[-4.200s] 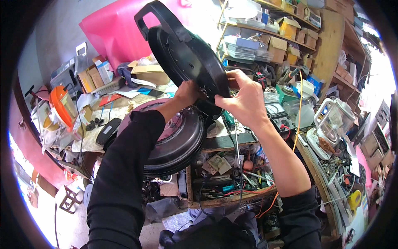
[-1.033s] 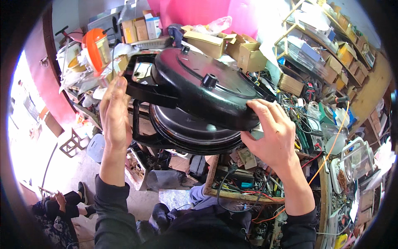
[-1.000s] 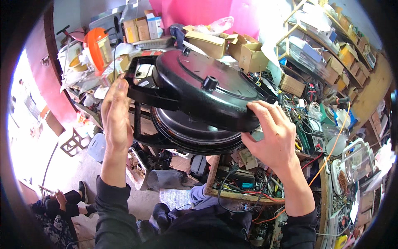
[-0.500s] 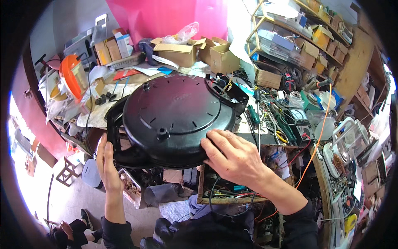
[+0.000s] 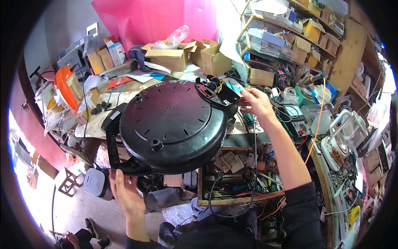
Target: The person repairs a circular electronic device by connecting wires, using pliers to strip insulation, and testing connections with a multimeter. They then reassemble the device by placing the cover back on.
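Note:
A large round black appliance base [image 5: 170, 124] lies with its slotted underside up at the bench's front edge, its near side jutting over. A loop handle [image 5: 112, 145] sticks out on its left. On its upper right is an uncovered black housing [image 5: 226, 97] with red and yellow wires [image 5: 213, 88] inside. My left hand [image 5: 127, 197] is open below the handle, palm up, fingertips at the handle's lower edge. Beside the housing's right side is my right hand [image 5: 259, 104], fingers apart and slightly bent; whether they touch the housing I cannot tell.
An open drawer [image 5: 236, 202] of tools and parts sits below the bench edge. Cardboard boxes [image 5: 168, 58] stand at the back. A meter [image 5: 293, 112] and cables crowd the right; an orange cord [image 5: 317, 124] hangs down there. Someone's feet [image 5: 93, 232] show at the lower left.
My right hand has left the appliance's near rim and moved up and right to beside the wired housing. My left hand has dropped lower under the handle. The appliance sits slightly lower in view.

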Demonstrator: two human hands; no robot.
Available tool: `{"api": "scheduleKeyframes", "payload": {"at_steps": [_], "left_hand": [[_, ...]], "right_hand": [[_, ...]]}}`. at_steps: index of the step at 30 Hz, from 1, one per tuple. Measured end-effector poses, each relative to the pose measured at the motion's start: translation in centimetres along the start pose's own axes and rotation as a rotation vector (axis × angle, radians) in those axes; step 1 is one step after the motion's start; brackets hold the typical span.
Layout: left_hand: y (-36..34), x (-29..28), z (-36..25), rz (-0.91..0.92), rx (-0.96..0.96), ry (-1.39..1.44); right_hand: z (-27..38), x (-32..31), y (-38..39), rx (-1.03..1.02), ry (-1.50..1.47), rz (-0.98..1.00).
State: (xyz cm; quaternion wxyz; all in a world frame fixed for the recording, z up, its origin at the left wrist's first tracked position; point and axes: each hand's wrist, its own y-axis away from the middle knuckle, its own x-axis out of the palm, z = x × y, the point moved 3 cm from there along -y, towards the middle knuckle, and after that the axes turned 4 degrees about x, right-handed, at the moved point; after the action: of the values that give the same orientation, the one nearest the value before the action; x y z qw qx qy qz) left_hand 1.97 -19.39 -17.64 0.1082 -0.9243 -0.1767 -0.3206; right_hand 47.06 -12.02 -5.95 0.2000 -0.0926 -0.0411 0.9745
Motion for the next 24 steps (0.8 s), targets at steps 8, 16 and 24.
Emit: {"api": "scheduleKeyframes", "payload": {"at_steps": [8, 16, 24], "left_hand": [[2.2, 3.7, 0.9, 0.097, -0.131, 0.156], [-3.8, 2.8, -0.2, 0.163, -0.294, 0.011], [-12.7, 1.8, -1.0, 0.211, -0.375, -0.132]], "right_hand": [[-1.4, 3.3, -2.5, 0.363, -0.360, 0.368], [-2.0, 2.5, -1.1, 0.374, -0.374, 0.302], [-1.2, 5.3, 7.2, 0.356, -0.530, 0.139]]}}
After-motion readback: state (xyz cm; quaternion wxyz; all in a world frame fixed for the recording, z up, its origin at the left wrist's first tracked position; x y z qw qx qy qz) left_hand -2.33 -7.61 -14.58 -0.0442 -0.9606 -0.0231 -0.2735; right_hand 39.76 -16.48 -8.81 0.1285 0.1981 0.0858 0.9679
